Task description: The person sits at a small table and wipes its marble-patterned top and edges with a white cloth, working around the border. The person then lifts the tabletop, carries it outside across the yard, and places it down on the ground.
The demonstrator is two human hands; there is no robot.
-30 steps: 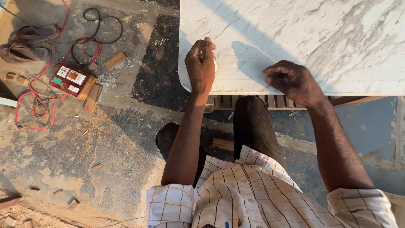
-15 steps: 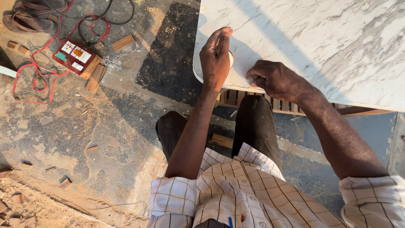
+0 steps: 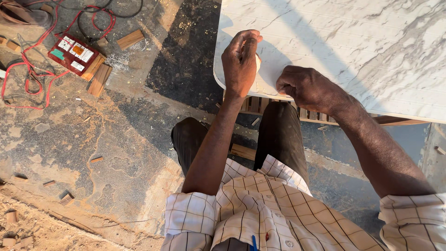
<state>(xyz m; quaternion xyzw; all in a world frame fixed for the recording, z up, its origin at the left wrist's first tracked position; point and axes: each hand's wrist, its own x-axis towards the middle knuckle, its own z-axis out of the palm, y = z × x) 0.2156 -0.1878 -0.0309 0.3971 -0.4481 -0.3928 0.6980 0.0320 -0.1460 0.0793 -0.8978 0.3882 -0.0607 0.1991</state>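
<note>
A white marble-patterned board (image 3: 353, 42) lies on a wooden frame in front of me, its rounded corner at the lower left. My left hand (image 3: 240, 62) rests over that corner with the fingers curled around a small pale piece, mostly hidden by the hand. My right hand (image 3: 306, 88) is closed in a fist on the board's near edge, a little to the right; what it pinches is hidden.
A red electrical box (image 3: 73, 50) with red and black cables (image 3: 32, 76) lies on the dusty floor at the upper left, beside wood blocks (image 3: 100, 79). Small wood scraps (image 3: 66, 199) dot the floor. The board's slatted wooden frame (image 3: 278, 108) shows under its edge.
My right hand has slid left along the board's edge toward my left hand. My left hand stays on the rounded corner. The view has shifted, so the board sits closer.
</note>
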